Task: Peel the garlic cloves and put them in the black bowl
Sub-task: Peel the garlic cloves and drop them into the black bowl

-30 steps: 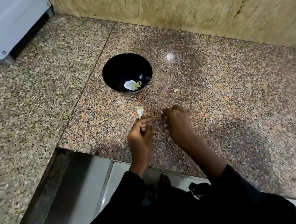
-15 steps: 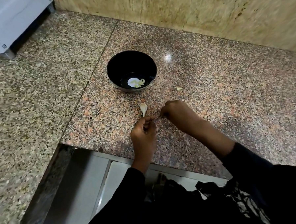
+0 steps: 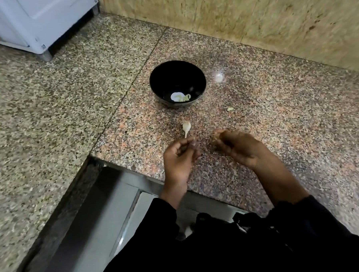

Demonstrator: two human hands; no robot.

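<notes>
Both hands have drawn apart since the earlier frame, when their fingertips nearly met over the granite counter (image 3: 278, 130). Nearest, the left hand (image 3: 181, 158) hovers over the counter's front edge, fingers curled inward with thumb and forefinger pressed together; whether a clove or skin sits in the pinch cannot be told. Beside it, the right hand (image 3: 238, 147) is motion-blurred, fingers loosely bent, and its contents cannot be told either. Just beyond the left fingertips lies a pale garlic skin with a thin tail (image 3: 186, 127). Farther off, beyond the right hand, a small pale scrap (image 3: 230, 109) rests on the stone. Farthest, straight ahead of the left hand, stands the black bowl (image 3: 161, 78), holding a few pale peeled garlic pieces (image 3: 179, 97) at its bottom. Peeling seems partly done; no unpeeled cloves are visible.
</notes>
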